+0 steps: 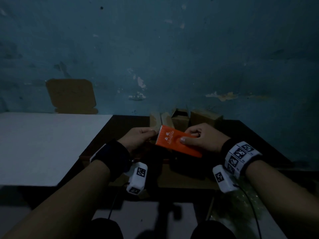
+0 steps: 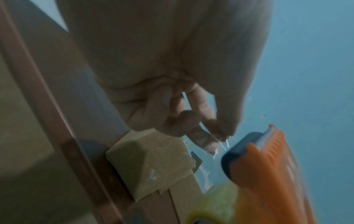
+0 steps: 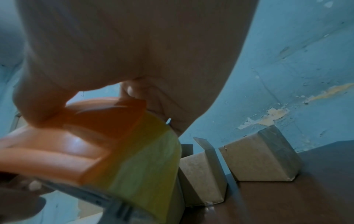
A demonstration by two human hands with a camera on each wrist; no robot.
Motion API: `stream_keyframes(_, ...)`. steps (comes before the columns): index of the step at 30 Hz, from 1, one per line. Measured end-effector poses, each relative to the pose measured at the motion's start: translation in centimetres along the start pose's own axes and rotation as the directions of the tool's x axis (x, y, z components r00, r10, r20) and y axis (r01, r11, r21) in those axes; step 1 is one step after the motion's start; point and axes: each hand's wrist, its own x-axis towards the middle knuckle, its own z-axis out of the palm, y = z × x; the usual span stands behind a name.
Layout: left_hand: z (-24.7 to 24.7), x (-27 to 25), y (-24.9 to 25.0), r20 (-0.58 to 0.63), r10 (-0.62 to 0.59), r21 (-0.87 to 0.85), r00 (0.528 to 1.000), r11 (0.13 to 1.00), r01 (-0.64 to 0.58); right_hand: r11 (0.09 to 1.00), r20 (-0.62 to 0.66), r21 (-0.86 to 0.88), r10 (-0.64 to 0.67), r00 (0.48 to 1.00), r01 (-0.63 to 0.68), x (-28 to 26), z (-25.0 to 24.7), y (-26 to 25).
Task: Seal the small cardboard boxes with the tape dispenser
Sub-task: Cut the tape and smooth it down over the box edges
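Over the dark table, my right hand grips an orange tape dispenser, thumb on its top face. My left hand is at its serrated end, and in the left wrist view the fingertips pinch the free end of the clear tape drawn from the dispenser. The yellowish tape roll sits under the orange body. Small cardboard boxes stand by the wall: a closed one, one with open flaps and another at the left.
A white board covers the left side, beside the dark brown table. A flat cardboard piece leans on the peeling blue wall. Bubble wrap lies low on the right, near the wrist cables.
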Motion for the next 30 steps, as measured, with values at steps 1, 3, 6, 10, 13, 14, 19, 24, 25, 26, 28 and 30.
stream_keyframes(1, -0.1, 0.0, -0.1, -0.006, 0.022, 0.04, 1.0, 0.999, -0.022, 1.0, 0.002, 0.004, -0.001, 1.0, 0.001, 0.0, 0.1, 0.0)
stream_keyframes(3, 0.0, 0.0, -0.1, -0.04, 0.098, 0.119, 0.994, 0.989, -0.093, 1.0, 0.001, 0.007, -0.013, 1.0, 0.013, 0.0, 0.2, 0.0)
stream_keyframes(6, 0.4, 0.3, -0.1, -0.113, 0.212, 0.225, 0.971, 0.957, -0.183, 1.0, -0.014, -0.013, -0.006, 1.0, 0.006, 0.1, 0.2, -0.4)
stream_keyframes(10, 0.7, 0.7, 0.3, -0.187, 0.312, 0.278, 0.932, 0.926, -0.254, 0.998, -0.105, -0.055, -0.023, 0.994, 0.017, 0.3, -0.3, -1.2)
stream_keyframes(13, 0.8, 1.1, 0.6, -0.221, 0.359, 0.325, 0.907, 0.904, -0.279, 0.999, -0.172, -0.031, -0.033, 0.985, 0.028, 0.6, -0.8, -1.9)
stream_keyframes(14, 0.8, 1.3, 0.6, -0.237, 0.368, 0.345, 0.899, 0.897, -0.277, 0.999, -0.183, -0.037, -0.025, 0.983, 0.019, 0.7, -0.9, -2.0)
stream_keyframes(19, 1.0, 2.4, 0.7, -0.309, 0.364, 0.413, 0.879, 0.884, -0.22, 0.997, -0.233, -0.063, 0.034, 0.972, -0.05, 1.4, -1.4, -1.8)
stream_keyframes(24, 0.9, 3.3, 1.0, -0.333, 0.316, 0.396, 0.889, 0.902, -0.172, 0.998, -0.235, -0.018, 0.052, 0.971, -0.058, 2.0, -2.1, -1.5)
stream_keyframes(25, 0.8, 3.4, 1.0, -0.337, 0.315, 0.402, 0.887, 0.9, -0.167, 0.997, -0.23, -0.011, 0.067, 0.971, -0.071, 2.0, -2.3, -1.3)
stream_keyframes(26, 0.6, 3.4, 1.0, -0.346, 0.316, 0.408, 0.883, 0.899, -0.161, 0.996, -0.227, -0.015, 0.08, 0.971, -0.086, 2.1, -2.5, -1.0)
stream_keyframes(28, 0.4, 3.4, 0.9, -0.364, 0.304, 0.403, 0.881, 0.903, -0.145, 0.994, -0.226, -0.031, 0.094, 0.97, -0.104, 2.1, -3.0, -0.7)
stream_keyframes(30, 0.2, 3.4, 0.8, -0.366, 0.281, 0.392, 0.887, 0.911, -0.127, 0.994, -0.24, -0.016, 0.104, 0.965, -0.111, 2.5, -3.6, -0.5)
